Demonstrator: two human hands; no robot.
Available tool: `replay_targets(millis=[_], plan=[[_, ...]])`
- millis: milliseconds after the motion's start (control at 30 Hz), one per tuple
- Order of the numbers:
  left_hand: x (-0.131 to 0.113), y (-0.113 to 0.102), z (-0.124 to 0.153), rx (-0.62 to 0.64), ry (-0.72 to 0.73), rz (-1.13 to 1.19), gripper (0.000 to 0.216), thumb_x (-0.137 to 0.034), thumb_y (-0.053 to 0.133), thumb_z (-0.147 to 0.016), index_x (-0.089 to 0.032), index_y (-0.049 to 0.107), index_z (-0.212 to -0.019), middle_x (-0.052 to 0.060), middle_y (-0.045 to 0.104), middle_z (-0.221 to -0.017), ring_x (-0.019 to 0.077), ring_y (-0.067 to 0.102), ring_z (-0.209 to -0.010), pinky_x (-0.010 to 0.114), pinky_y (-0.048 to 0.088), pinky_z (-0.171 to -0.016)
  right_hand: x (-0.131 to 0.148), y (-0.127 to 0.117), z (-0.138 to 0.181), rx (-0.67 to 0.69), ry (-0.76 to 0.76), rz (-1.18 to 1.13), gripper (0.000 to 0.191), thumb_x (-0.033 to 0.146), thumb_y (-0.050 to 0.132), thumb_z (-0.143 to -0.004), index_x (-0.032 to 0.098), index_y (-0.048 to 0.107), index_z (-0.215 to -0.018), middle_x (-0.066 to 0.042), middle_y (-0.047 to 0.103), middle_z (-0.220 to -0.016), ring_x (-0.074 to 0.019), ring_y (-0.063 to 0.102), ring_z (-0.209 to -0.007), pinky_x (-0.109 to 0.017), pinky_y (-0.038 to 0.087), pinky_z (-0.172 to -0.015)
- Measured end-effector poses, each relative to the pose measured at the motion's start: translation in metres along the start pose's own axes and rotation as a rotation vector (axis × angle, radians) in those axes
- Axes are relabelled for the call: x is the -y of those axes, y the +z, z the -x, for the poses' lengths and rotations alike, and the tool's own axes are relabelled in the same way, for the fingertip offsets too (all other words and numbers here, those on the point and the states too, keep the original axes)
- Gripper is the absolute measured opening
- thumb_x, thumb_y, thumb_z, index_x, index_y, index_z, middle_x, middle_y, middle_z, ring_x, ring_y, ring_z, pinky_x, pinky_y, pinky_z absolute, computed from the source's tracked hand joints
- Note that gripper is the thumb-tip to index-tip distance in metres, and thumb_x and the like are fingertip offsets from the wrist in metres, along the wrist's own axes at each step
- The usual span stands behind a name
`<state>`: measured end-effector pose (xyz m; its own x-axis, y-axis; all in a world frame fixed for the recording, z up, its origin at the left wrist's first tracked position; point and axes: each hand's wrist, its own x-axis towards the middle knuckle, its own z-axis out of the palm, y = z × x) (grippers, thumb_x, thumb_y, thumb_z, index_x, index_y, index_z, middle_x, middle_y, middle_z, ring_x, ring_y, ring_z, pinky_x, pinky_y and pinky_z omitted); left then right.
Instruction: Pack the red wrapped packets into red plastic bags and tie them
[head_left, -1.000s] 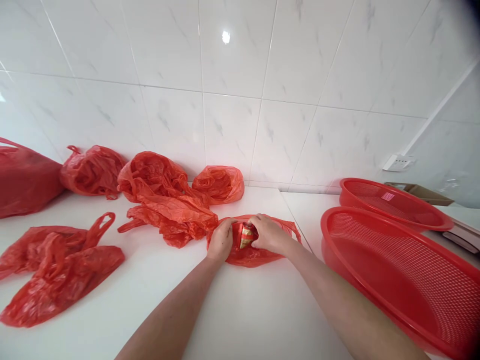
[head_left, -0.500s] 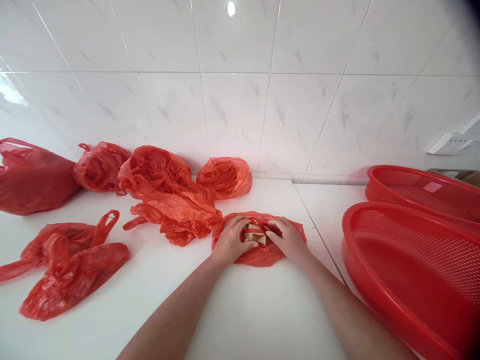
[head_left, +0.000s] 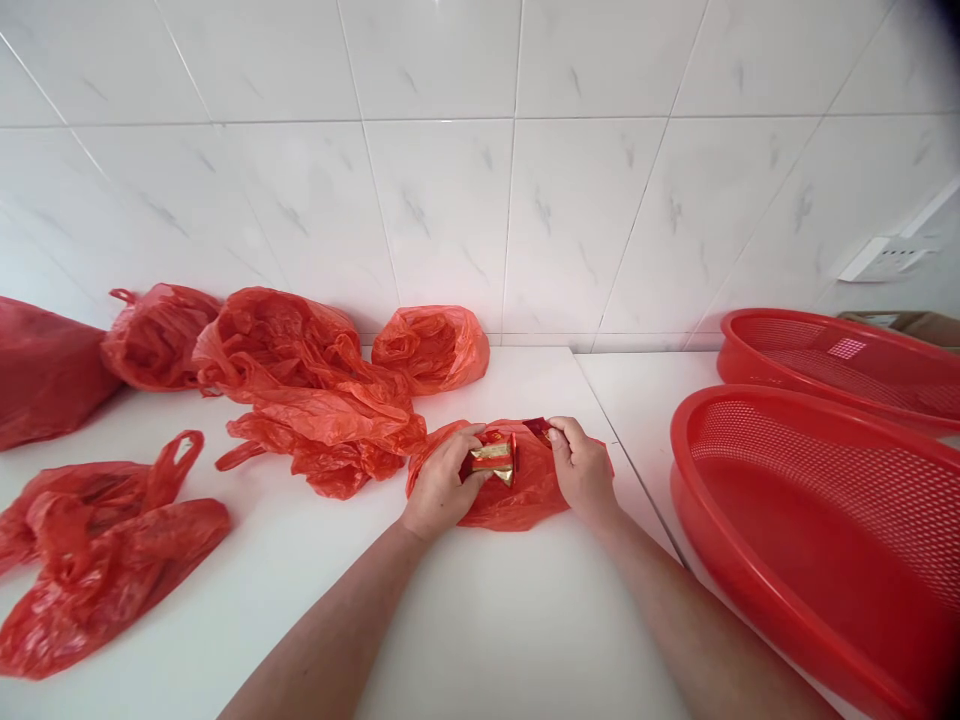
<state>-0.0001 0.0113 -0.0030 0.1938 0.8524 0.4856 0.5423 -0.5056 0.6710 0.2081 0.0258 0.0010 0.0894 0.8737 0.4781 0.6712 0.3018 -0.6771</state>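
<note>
A small red plastic bag (head_left: 517, 495) lies on the white counter (head_left: 487, 620) in front of me. My left hand (head_left: 439, 485) is closed on a gold and red packet (head_left: 495, 458) at the bag's mouth. My right hand (head_left: 581, 468) pinches the bag's dark red edge (head_left: 538, 428) just right of the packet. Both forearms reach in from the bottom of the view.
Several crumpled red plastic bags lie to the left: a pile (head_left: 307, 390), one by the wall (head_left: 431, 348), one at the near left (head_left: 97, 550). Two red mesh baskets (head_left: 810, 530) (head_left: 832, 365) stand on the right. A tiled wall with a socket (head_left: 877, 262) rises behind.
My left hand has taken hold of the packet and drawn it partly out of the bag. My right hand has shifted right onto the bag's edge. The view has turned slightly.
</note>
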Motion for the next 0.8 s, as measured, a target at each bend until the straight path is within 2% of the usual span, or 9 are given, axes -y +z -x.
replay_targets(millis=[200,400,500,600,667,733,800], plan=[[0.01,0.0,-0.001,-0.2,-0.176,0.286,0.027,-0.028,0.053,-0.085,-0.02,0.051,-0.111,0.008,0.056,-0.126,0.0204,0.053,-0.117,0.037,0.04,-0.1,0.001,0.007,0.005,-0.008,-0.185,0.043,0.026,0.029,0.037,-0.093,0.023,0.06,-0.102,-0.001,0.068,-0.076,-0.015,0.063,-0.065,-0.026,0.048,-0.062],[0.015,-0.004,-0.004,-0.243,-0.218,0.377,0.029,-0.033,0.048,-0.089,-0.018,0.052,-0.113,0.008,0.059,-0.12,0.0207,0.054,-0.113,0.036,0.039,-0.099,0.007,0.01,0.007,-0.012,-0.448,0.036,0.026,0.014,0.041,-0.088,0.023,0.063,-0.097,-0.002,0.071,-0.09,-0.0162,0.066,-0.083,-0.028,0.051,-0.072],[0.016,-0.004,-0.004,-0.23,-0.219,0.419,0.028,-0.032,0.046,-0.09,-0.018,0.053,-0.114,0.008,0.059,-0.122,0.0201,0.054,-0.112,0.036,0.039,-0.099,0.012,0.009,0.009,0.007,-0.515,0.052,0.025,0.011,0.043,-0.085,0.022,0.065,-0.091,-0.004,0.07,-0.094,-0.0171,0.065,-0.09,-0.029,0.05,-0.075],[0.018,-0.002,-0.004,-0.259,-0.191,0.413,0.027,-0.029,0.049,-0.089,-0.019,0.053,-0.113,0.009,0.056,-0.126,0.0199,0.053,-0.115,0.037,0.039,-0.101,0.015,0.007,0.011,0.195,-0.473,0.064,0.018,0.019,0.049,-0.085,0.021,0.065,-0.076,-0.003,0.069,-0.085,-0.0162,0.064,-0.08,-0.027,0.048,-0.068],[0.018,-0.001,-0.004,-0.288,-0.153,0.372,0.024,-0.026,0.052,-0.086,-0.02,0.053,-0.11,0.009,0.054,-0.127,0.0201,0.052,-0.117,0.037,0.039,-0.101,0.014,0.007,0.013,0.325,-0.383,0.057,0.024,0.027,0.05,-0.087,0.021,0.062,-0.068,-0.002,0.067,-0.073,-0.0143,0.061,-0.068,-0.026,0.046,-0.061],[0.017,0.0,-0.004,-0.308,-0.118,0.296,0.019,-0.022,0.054,-0.084,-0.02,0.055,-0.103,0.009,0.052,-0.127,0.0209,0.051,-0.118,0.038,0.039,-0.101,0.011,0.008,0.013,0.326,-0.316,0.042,0.026,0.03,0.049,-0.089,0.02,0.062,-0.068,-0.001,0.066,-0.072,-0.0138,0.06,-0.066,-0.026,0.046,-0.061],[0.016,0.002,-0.004,-0.318,-0.094,0.212,0.019,-0.018,0.056,-0.081,-0.02,0.055,-0.099,0.008,0.051,-0.128,0.0214,0.049,-0.119,0.039,0.039,-0.1,0.008,0.012,0.011,0.247,-0.309,0.033,0.022,0.026,0.047,-0.089,0.021,0.063,-0.075,-0.002,0.067,-0.08,-0.015,0.061,-0.075,-0.028,0.047,-0.069]])
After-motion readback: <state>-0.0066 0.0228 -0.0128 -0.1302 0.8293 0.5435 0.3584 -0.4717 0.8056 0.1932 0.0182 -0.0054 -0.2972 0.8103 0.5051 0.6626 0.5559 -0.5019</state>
